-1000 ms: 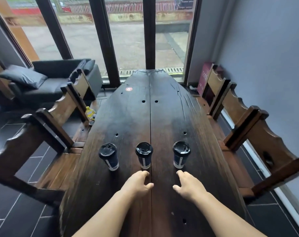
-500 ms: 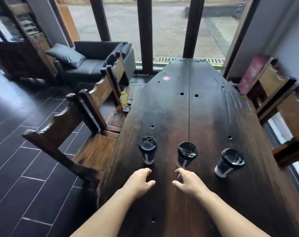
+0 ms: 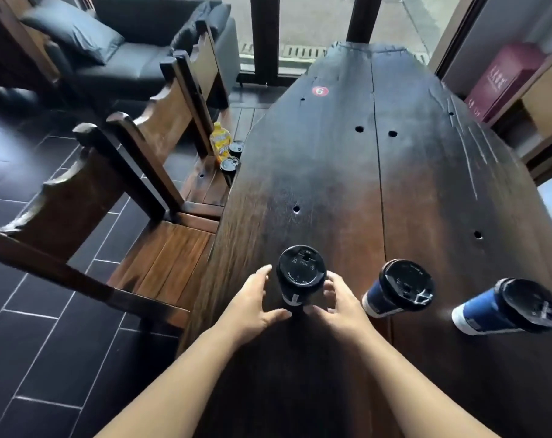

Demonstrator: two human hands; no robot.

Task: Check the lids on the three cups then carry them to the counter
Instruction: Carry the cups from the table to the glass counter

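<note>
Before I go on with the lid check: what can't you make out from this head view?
- Left cup: whether the left hand or right hand touches it; the fingers' far sides are hidden.
- Lid seating on the middle cup and right cup: too blurred.
- Lid print: too small.
- Counter: outside the view.

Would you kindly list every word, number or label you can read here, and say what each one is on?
"6": white numeral on the round red sticker on the table.
Embossed lettering on the left cup's lid: too small to read.
Pale characters on the maroon box: blurred.
Print on the yellow bottle: blurred.
</note>
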